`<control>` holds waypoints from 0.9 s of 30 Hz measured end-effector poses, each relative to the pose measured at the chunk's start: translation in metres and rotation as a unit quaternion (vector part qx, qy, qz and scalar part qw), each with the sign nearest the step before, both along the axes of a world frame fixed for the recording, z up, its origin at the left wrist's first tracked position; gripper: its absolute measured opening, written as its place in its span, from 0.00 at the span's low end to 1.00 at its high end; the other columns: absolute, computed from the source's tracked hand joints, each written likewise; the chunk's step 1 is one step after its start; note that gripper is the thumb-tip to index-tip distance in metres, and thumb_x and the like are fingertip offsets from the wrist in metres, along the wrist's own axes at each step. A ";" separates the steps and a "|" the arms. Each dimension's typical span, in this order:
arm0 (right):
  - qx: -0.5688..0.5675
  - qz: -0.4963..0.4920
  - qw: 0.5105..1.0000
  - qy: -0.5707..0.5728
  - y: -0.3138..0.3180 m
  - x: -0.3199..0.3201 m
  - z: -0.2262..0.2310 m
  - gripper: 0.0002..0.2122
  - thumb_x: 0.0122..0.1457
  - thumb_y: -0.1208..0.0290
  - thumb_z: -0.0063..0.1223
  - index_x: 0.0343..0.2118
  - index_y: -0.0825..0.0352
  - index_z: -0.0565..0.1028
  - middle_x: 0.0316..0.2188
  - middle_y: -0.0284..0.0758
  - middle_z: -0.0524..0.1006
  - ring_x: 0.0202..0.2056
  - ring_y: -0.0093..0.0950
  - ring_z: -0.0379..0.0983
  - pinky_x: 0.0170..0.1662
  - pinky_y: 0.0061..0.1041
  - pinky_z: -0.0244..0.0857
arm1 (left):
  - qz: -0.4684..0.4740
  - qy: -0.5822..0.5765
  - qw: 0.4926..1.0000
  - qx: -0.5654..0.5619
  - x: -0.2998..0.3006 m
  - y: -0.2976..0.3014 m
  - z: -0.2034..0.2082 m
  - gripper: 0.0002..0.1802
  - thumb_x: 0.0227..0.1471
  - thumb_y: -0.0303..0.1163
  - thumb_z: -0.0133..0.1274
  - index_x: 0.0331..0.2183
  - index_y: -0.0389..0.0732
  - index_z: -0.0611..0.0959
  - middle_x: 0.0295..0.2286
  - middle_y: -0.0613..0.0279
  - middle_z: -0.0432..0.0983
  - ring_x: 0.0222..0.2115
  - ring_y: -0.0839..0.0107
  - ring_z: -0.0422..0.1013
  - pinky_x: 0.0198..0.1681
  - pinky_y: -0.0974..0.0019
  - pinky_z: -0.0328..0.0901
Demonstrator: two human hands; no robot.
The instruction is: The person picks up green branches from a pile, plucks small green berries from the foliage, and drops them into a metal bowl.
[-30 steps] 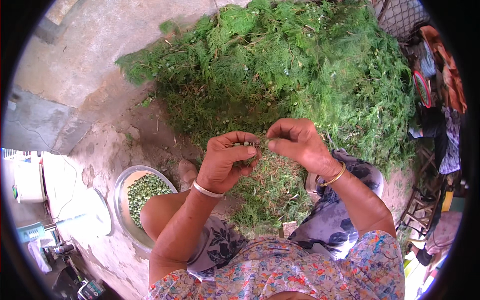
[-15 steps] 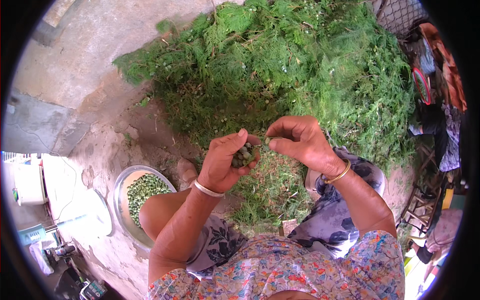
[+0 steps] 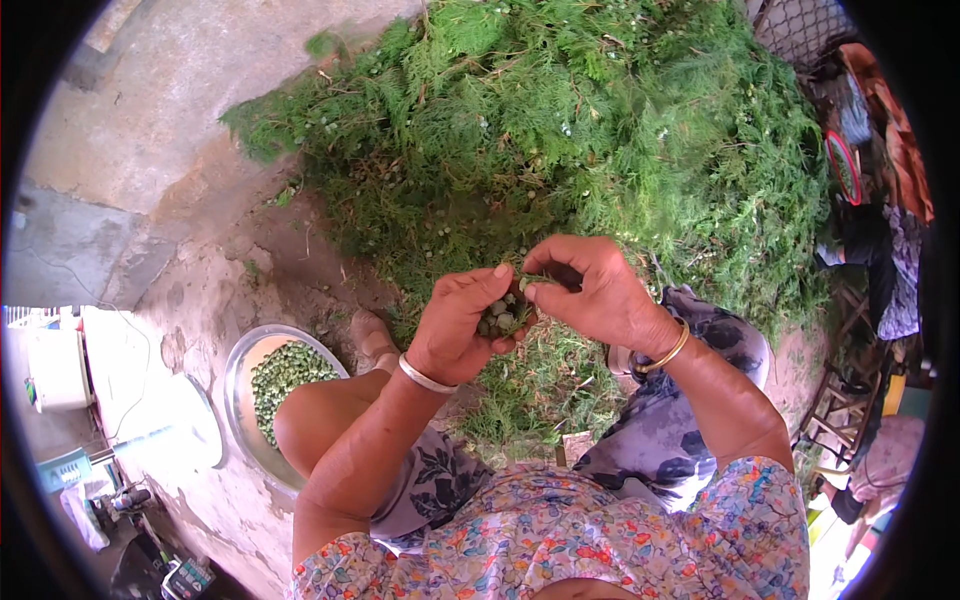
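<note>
Cupped in my left hand [image 3: 460, 325] is a handful of small green cones [image 3: 500, 318], its fingers curled around them. My right hand [image 3: 598, 298] pinches a small green cone [image 3: 529, 284] between thumb and forefinger, right beside the left fingertips. Beyond both hands spreads a large heap of green conifer branches [image 3: 540, 130], with pale cones showing among the sprays. By my left knee a wide metal basin [image 3: 236, 385] holds many more green cones [image 3: 290, 378].
Loose green sprigs [image 3: 545, 390] litter the ground between my feet. A bright round disc [image 3: 205, 425] and a white bucket [image 3: 60, 370] stand at the left. On the right are a wooden rack [image 3: 835, 420], hanging cloths [image 3: 900, 270] and a red-rimmed oval thing [image 3: 843, 168].
My hands have come closer together, the left shifting right and the right slightly left. The pinched cone is now next to the left hand's fingers.
</note>
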State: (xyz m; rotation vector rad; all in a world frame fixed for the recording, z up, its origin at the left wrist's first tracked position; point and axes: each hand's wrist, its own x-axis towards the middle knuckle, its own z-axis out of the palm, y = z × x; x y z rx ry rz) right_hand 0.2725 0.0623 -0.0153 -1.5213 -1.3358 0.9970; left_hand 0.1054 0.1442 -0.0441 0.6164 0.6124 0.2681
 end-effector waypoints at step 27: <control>0.126 0.012 0.979 -0.159 0.002 -0.015 -0.015 0.09 0.47 0.74 0.61 0.26 0.72 0.71 0.18 0.38 0.71 0.20 0.30 0.69 0.24 0.26 0.63 | 0.110 -0.001 0.993 -0.032 0.005 0.002 -0.016 0.08 0.55 0.29 0.47 0.31 0.34 0.75 0.26 0.60 0.73 0.24 0.72 0.71 0.23 0.69 0.67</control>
